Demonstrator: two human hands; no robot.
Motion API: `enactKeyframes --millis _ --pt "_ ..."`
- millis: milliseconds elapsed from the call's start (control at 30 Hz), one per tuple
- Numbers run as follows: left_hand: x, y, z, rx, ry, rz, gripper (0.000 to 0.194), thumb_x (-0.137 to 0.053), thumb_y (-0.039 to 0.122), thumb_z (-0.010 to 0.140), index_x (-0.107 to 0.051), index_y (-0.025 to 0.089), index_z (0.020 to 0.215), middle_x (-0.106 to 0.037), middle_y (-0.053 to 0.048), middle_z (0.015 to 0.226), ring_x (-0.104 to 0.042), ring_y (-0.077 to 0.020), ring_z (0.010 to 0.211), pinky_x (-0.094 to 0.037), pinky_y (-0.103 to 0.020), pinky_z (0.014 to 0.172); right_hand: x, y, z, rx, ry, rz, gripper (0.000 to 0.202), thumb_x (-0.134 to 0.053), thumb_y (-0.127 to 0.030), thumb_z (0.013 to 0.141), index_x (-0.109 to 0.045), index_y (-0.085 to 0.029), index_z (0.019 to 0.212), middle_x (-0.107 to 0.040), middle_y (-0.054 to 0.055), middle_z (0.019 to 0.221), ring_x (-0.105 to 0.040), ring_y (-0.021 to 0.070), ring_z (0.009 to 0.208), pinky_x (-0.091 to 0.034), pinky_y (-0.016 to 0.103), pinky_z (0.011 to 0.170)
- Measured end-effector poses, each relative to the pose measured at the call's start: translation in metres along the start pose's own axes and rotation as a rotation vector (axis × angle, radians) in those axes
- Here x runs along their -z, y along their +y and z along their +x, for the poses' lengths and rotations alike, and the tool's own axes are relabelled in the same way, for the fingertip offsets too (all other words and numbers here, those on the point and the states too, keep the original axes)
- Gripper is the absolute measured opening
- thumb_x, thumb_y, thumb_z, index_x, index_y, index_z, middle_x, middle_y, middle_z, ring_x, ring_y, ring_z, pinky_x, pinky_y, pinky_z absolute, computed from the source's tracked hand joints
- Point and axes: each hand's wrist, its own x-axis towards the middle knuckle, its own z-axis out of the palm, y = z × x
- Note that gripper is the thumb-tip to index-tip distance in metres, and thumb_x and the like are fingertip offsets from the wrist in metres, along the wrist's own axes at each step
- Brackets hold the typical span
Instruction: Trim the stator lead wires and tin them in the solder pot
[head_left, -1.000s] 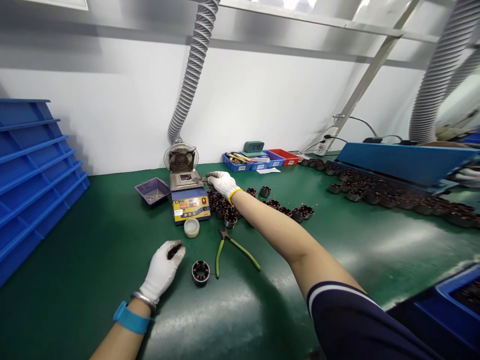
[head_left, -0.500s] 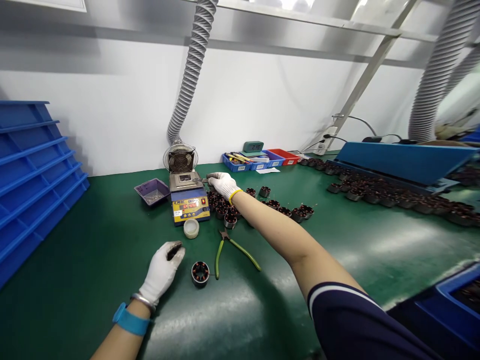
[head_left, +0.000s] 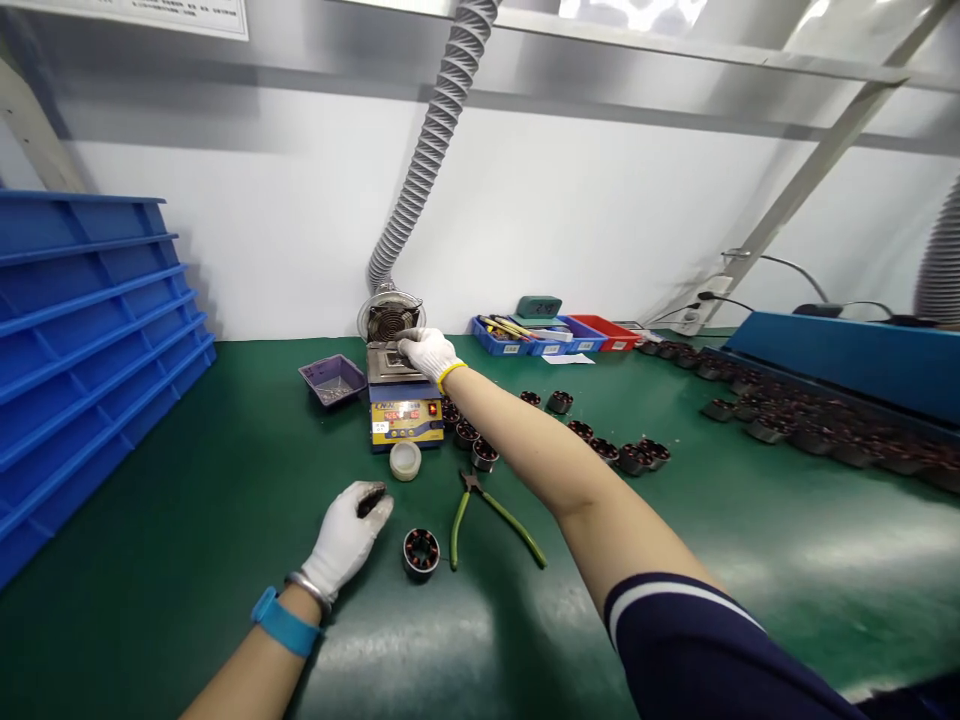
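Curling loosely beside the copper-wound ring (head_left: 421, 571) toward the front edge of the desk (head_left: 187, 560), your left hand (head_left: 349, 537) looks empty — nearer the back edge, your right hand (head_left: 429, 355), grip unclear, seems busy atop the display unit (head_left: 407, 423), likely needing steadiness next.

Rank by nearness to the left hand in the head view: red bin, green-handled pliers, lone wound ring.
1. Lone wound ring: just right of the left hand.
2. Green-handled pliers: right of the ring.
3. Red bin: far back, near the wall.
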Motion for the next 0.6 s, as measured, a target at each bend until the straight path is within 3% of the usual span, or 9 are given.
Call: enactKeyframes --millis 167,333,467,600 --pt "-0.001 0.000 -0.001 -0.011 0.008 -0.008 0.036 -0.061 0.045 0.081 -0.070 0.016 0.099 -0.074 -0.014 0.106 -0.071 -0.0267 0.102 -0.055 -0.042 0.096 -0.033 -0.040 0.002 0.126 -0.051 -0.238 0.028 -0.061 -0.028 0.087 -0.074 -0.024 0.112 -0.074 0.004 0.113 -0.067 0.0224 0.110 -0.050 0.034 0.100" --pt "-0.002 0.000 -0.001 -0.008 0.014 -0.010 0.035 -0.061 0.043 0.082 -0.070 0.015 0.100 -0.074 -0.014 0.107 -0.070 -0.0261 0.102 -0.055 -0.041 0.096 -0.056 -0.057 -0.003 0.181 -0.103 -0.400 0.028 -0.064 -0.030 0.090 -0.071 -0.018 0.114 -0.070 0.010 0.120 -0.065 0.0254 0.114 -0.048 0.048 0.103" --pt "-0.002 0.000 -0.001 -0.009 0.010 -0.008 0.034 -0.061 0.042 0.082 -0.070 0.016 0.102 -0.074 -0.013 0.108 -0.070 -0.0255 0.103 -0.054 -0.040 0.097 -0.057 -0.057 -0.006 0.209 -0.084 -0.419 0.030 -0.062 -0.028 0.087 -0.073 -0.022 0.114 -0.072 0.010 0.119 -0.065 0.0296 0.115 -0.050 0.045 0.101" --pt "-0.002 -0.001 -0.001 -0.011 0.005 -0.003 0.035 -0.060 0.043 0.083 -0.069 0.015 0.103 -0.074 -0.013 0.109 -0.070 -0.0247 0.104 -0.053 -0.040 0.098 -0.037 -0.046 -0.005 0.251 -0.048 -0.358 0.036 -0.057 -0.030 0.089 -0.070 -0.024 0.122 -0.072 0.005 0.122 -0.064 0.0266 0.118 -0.050 0.039 0.102"
